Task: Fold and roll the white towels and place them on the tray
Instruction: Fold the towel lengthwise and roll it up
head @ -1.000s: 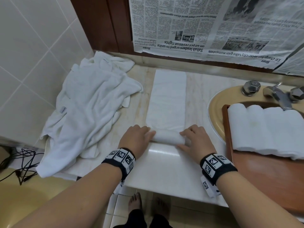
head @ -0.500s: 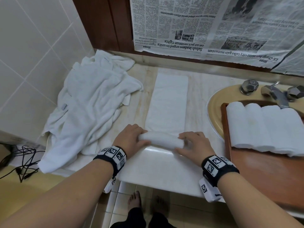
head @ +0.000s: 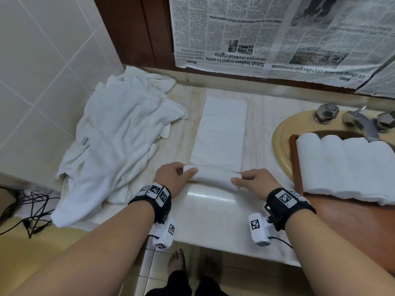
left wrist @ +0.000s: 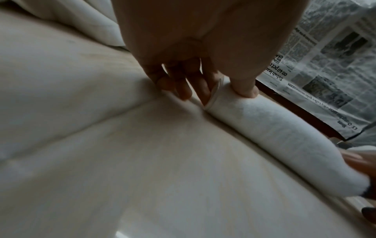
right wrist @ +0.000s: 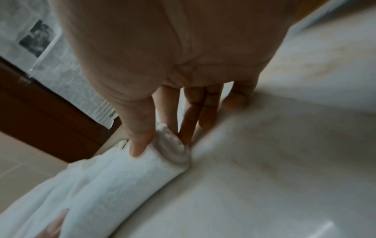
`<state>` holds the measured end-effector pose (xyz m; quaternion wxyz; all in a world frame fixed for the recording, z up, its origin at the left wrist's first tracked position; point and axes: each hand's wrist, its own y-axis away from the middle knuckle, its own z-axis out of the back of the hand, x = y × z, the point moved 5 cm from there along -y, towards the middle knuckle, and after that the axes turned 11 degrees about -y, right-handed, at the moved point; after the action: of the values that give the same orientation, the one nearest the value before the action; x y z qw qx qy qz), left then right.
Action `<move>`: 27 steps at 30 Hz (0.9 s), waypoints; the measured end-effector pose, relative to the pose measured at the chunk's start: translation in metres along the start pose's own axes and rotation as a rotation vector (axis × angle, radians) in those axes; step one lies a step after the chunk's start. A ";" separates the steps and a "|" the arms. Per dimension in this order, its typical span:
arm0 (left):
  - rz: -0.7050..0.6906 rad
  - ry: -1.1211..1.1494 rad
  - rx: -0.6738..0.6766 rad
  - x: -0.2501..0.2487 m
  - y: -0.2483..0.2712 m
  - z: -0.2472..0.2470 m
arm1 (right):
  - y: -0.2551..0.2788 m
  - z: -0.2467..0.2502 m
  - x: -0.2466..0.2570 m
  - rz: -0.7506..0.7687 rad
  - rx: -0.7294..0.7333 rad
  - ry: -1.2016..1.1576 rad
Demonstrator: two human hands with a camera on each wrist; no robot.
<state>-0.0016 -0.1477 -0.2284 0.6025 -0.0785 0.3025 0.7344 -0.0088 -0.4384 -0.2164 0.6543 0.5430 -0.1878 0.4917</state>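
Observation:
A white towel, folded into a long strip (head: 222, 133), lies on the marble counter (head: 209, 223), and its near end is wound into a roll (head: 213, 177). My left hand (head: 183, 170) grips the roll's left end, thumb on top (left wrist: 244, 90), fingers at the end face. At the right end my right hand (head: 241, 178) holds the roll (right wrist: 114, 180) the same way, thumb (right wrist: 140, 145) pressing on it. The wooden tray (head: 342, 227) at the right carries several rolled white towels (head: 346, 165).
A heap of loose white towels (head: 119, 142) covers the counter's left side and hangs over its front edge. The tray lies across a yellow sink (head: 280, 142) under the tap (head: 361, 122). Newspaper (head: 267, 33) covers the wall behind. Black cables (head: 27, 212) lie low at the left.
The roll has turned a little further up the strip and grown thicker. Both hands have shifted their hold, with the thumbs now lying on the roll's near side.

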 end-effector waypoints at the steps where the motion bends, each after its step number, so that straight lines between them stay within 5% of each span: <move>1: 0.024 0.008 0.001 -0.001 -0.001 0.000 | -0.002 0.001 -0.002 -0.009 -0.017 -0.047; 10: 0.090 -0.144 0.020 -0.022 -0.020 0.010 | -0.002 -0.001 0.004 0.025 -0.126 -0.172; 14: 0.060 -0.006 -0.043 -0.018 -0.023 0.007 | 0.008 -0.004 0.012 0.099 -0.193 -0.127; 21: -0.321 -0.084 -0.219 -0.027 -0.017 0.008 | 0.021 -0.019 0.010 0.350 -0.348 0.284; 27: -0.593 -0.403 -0.149 -0.020 -0.010 0.009 | 0.021 -0.025 0.007 0.248 -0.207 0.450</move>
<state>0.0152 -0.1588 -0.2146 0.8294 -0.0604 0.0875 0.5484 -0.0308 -0.4141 -0.2079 0.6664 0.3233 -0.1523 0.6544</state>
